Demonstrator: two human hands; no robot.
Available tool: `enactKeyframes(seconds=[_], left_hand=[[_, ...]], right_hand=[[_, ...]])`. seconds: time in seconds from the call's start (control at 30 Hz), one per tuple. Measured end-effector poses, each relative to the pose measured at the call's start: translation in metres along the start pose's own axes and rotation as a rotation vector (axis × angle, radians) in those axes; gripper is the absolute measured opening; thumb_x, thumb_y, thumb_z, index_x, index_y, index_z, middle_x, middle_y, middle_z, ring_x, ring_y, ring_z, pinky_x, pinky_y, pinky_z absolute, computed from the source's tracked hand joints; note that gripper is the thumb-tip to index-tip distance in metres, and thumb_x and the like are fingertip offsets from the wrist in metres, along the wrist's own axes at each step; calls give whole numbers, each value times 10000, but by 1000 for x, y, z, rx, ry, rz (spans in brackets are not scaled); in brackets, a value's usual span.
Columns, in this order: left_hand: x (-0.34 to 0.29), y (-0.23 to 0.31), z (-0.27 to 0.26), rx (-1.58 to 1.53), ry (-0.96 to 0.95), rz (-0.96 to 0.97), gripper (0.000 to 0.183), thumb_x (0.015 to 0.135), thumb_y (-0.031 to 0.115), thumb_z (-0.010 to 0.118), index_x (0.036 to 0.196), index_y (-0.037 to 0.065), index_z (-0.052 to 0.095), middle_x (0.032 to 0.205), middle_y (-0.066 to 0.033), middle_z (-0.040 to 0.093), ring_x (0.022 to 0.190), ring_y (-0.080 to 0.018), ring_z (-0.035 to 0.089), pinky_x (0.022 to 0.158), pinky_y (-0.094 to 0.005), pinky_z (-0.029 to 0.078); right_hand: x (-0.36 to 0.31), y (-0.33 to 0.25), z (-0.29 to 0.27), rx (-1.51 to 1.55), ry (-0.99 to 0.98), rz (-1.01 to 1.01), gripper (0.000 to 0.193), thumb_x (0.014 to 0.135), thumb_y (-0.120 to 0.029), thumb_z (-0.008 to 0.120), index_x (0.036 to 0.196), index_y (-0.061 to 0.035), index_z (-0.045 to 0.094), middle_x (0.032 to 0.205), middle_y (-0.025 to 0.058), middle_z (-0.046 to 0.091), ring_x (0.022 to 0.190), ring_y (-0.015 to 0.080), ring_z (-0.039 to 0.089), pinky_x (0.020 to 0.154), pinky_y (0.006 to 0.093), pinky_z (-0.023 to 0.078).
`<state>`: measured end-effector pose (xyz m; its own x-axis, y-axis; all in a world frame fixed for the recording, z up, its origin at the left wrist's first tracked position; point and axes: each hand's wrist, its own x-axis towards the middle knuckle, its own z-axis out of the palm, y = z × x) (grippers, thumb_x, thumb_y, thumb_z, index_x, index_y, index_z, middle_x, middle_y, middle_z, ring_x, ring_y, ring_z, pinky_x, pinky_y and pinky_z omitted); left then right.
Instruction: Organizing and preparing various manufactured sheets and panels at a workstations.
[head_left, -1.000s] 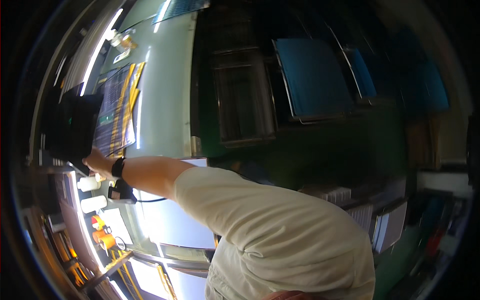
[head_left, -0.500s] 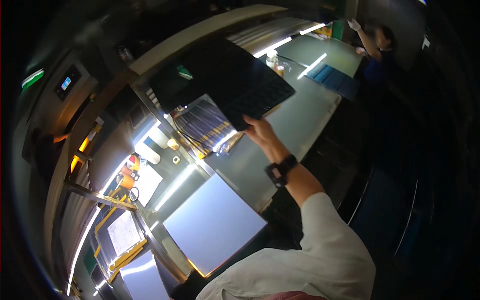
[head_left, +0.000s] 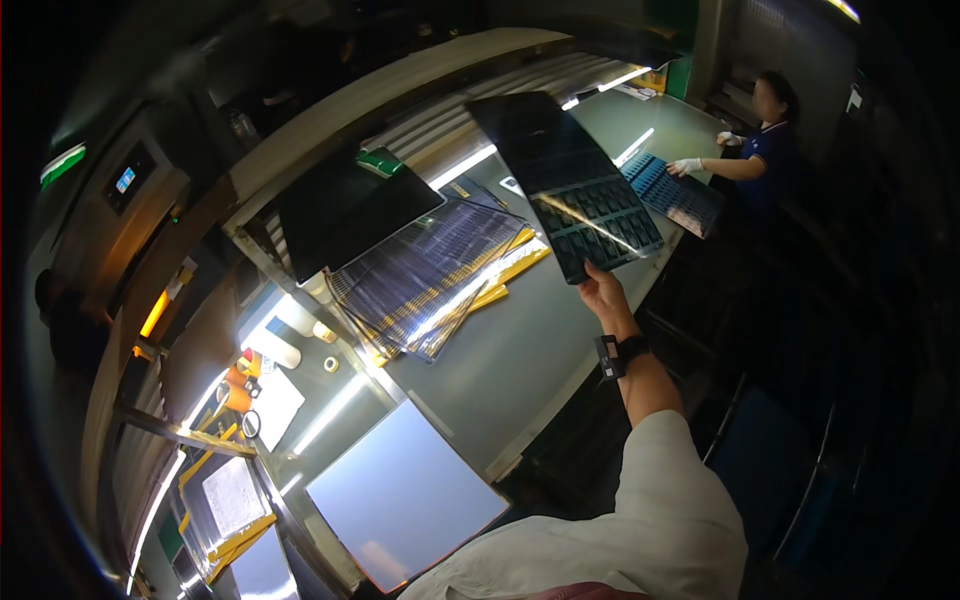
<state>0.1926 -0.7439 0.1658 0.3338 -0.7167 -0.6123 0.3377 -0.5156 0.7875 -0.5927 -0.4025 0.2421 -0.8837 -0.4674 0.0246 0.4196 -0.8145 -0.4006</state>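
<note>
My right hand (head_left: 606,298), with a black band and small box on its wrist, grips the near corner of a large dark film sheet (head_left: 530,140). Rows of small rectangular patterns show through the sheet's lower part. It is held up at a tilt above the greenish table (head_left: 500,370). To its left lies a pile of striped, see-through film sheets (head_left: 430,265) with yellow edges. Another plain dark sheet (head_left: 350,215) rests just behind that pile, partly over it. My left hand is out of view.
A bright white panel (head_left: 405,490) lies close to my body. Tape rolls (head_left: 238,395) and a white paper (head_left: 275,408) sit on the left. Across the table, a person in dark blue rests a white-gloved hand (head_left: 685,167) on a blue patterned sheet (head_left: 655,190). A long shelf beam (head_left: 420,75) runs overhead.
My right hand has carried the dark film sheet to the right, uncovering the striped pile. The sheet has turned more upright. The other person's raised hand has come down to the blue sheet.
</note>
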Motion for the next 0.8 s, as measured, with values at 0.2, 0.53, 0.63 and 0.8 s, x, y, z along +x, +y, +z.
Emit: enactKeyframes(seconds=[0.2,0.53,0.63,0.8], left_hand=[[-11,-3,8,-7,36,19,407,843,458,498,943,70,563,760,-59,636,612,-151,619,533,-242,529],[-19,-4,6,-12,72,32,403,844,455,497,936,70,568,756,-59,637,609,-150,618,527,-240,529],[-19,-5,8,-3,79,25,402,844,455,497,935,70,570,755,-58,637,609,-150,618,525,-239,529],[-22,-1,-1,8,109,47,400,845,453,497,931,70,572,753,-58,638,608,-149,618,523,-237,529]], right_hand=[[4,-43,-30,-33,89,-156,189,792,-7,591,973,-49,553,946,70,613,831,172,612,651,280,515],[-8,-77,-95,-64,355,-181,69,817,-20,565,885,-14,553,912,85,594,828,197,590,714,314,511],[-16,-81,-158,-126,441,-154,64,837,-60,555,869,-5,547,864,83,588,793,203,582,688,328,505],[-44,-64,-174,-350,816,33,227,868,-213,535,894,13,530,825,120,606,762,227,607,672,320,528]])
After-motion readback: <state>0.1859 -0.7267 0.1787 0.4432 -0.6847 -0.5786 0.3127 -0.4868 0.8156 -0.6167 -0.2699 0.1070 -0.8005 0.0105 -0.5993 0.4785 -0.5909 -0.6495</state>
